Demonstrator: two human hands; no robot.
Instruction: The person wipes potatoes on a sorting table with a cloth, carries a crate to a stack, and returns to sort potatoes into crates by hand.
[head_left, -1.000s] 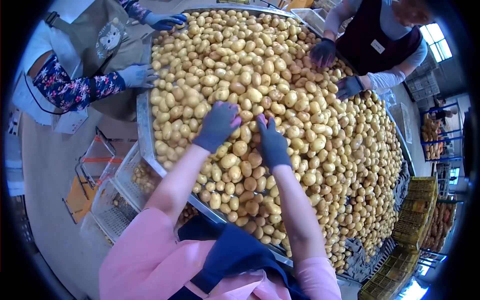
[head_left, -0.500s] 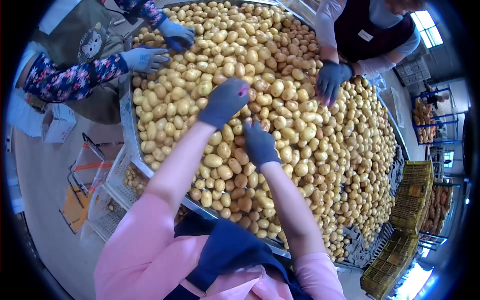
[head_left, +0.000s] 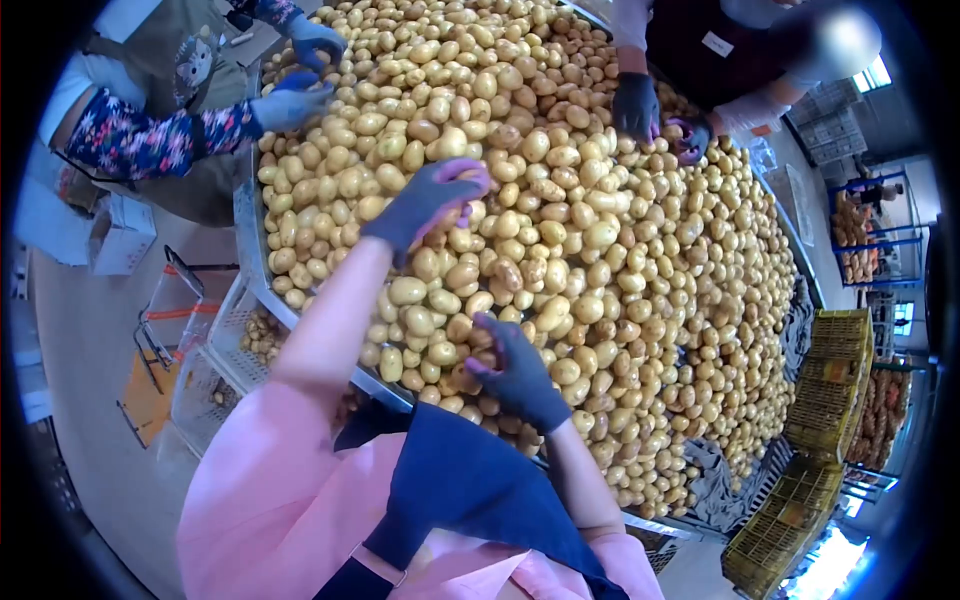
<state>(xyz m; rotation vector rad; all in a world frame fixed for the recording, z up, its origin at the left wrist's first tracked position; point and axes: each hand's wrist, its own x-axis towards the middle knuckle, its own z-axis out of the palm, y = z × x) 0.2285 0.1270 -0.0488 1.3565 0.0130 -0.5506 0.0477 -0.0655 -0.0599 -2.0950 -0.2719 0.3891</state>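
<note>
Loose potatoes (head_left: pixel 600 235) fill a wide metal-edged sorting table (head_left: pixel 262 285) in front of me. My left hand (head_left: pixel 425 205), in a grey glove with a purple palm, is raised over the near part of the heap. Its fingers are curled round a potato, mostly hidden by the glove. Lower and closer to my body, my right hand (head_left: pixel 522 375) wears a matching glove. Its thumb and fingers close about another potato (head_left: pixel 485 352) at the surface of the heap.
A co-worker's gloved hands (head_left: pixel 300 100) are at the left edge; another's dark gloves (head_left: pixel 640 110) work across the heap. White crates (head_left: pixel 225 340) stand beside the table at left. Yellow crates (head_left: pixel 825 385) and a grey cloth (head_left: pixel 710 485) lie to the right.
My left hand has shifted slightly left and turned, showing its purple palm. My right hand has moved down towards me and its fingers have spread round a potato. The co-workers' hands have moved.
</note>
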